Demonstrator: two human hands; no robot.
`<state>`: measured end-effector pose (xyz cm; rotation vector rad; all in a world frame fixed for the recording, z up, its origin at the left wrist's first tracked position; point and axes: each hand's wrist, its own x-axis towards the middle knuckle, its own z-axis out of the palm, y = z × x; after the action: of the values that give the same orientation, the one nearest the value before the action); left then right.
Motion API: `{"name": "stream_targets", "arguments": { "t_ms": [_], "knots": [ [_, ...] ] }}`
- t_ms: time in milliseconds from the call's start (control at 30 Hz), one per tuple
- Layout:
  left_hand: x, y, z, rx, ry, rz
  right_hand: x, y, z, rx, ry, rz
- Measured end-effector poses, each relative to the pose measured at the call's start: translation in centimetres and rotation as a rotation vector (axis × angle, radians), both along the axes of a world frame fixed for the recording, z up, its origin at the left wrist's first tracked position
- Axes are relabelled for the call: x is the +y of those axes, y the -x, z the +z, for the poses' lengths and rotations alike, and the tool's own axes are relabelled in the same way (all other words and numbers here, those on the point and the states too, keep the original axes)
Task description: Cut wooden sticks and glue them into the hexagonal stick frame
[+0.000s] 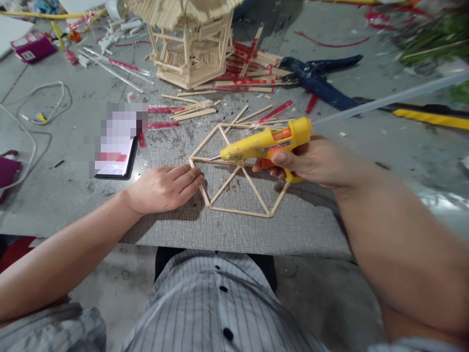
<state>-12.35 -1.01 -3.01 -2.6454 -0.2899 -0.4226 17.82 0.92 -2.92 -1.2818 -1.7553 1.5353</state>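
A yellow hot glue gun (262, 144) is gripped in my right hand (311, 161), with a long clear glue stick (388, 96) coming out of its back. Its metal nozzle points left, over the middle stick of a hexagonal frame (240, 211) made of thin wooden sticks with spokes meeting at the centre. The frame lies flat on the table; the gun and my right hand hide part of its right side. My left hand (166, 188) rests on the table, its fingers together and closed at the frame's left corner, holding the stick there.
Behind the frame stands a small stick-built pavilion (188, 54). Loose sticks (194, 111) and red-wrapped bundles (252, 80) lie near blue-handled cutters (318, 80). A phone (115, 146) is on the left, beside a white cable (32, 129). A yellow cutter knife (432, 119) lies right.
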Motion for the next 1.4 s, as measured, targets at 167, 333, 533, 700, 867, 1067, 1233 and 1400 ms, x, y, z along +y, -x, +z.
{"name": "stream_targets", "arguments": {
  "t_ms": [167, 333, 533, 700, 867, 1067, 1233, 1400],
  "knots": [
    [0.1, 0.3, -0.1, 0.028, 0.020, 0.010, -0.1, -0.1, 0.1, -0.002, 0.008, -0.016],
    [0.1, 0.5, -0.2, 0.038, 0.057, 0.028, -0.1, 0.0, 0.3, -0.004, 0.012, 0.002],
    [0.1, 0.4, -0.3, 0.028, 0.039, 0.033, -0.4, -0.3, 1.1, -0.051, -0.081, -0.016],
    [0.1, 0.4, -0.6, 0.026, 0.135, 0.063, -1.1, -0.6, 2.5, -0.075, -0.075, 0.209],
    [0.0, 0.4, -0.7, 0.063, 0.157, 0.097, -1.5, -0.4, 3.0, -0.120, -0.083, 0.369],
    [0.0, 0.2, -0.5, 0.100, 0.172, 0.111, -1.1, -0.8, 2.1, -0.248, -0.083, 0.441],
    [0.0, 0.1, -0.4, 0.119, 0.245, 0.131, -1.0, -0.3, 1.8, -0.303, -0.065, 0.463],
    [0.0, 0.1, -0.4, 0.133, 0.349, 0.187, -1.2, 0.0, 1.6, -0.289, -0.089, 0.446]
  ]
}}
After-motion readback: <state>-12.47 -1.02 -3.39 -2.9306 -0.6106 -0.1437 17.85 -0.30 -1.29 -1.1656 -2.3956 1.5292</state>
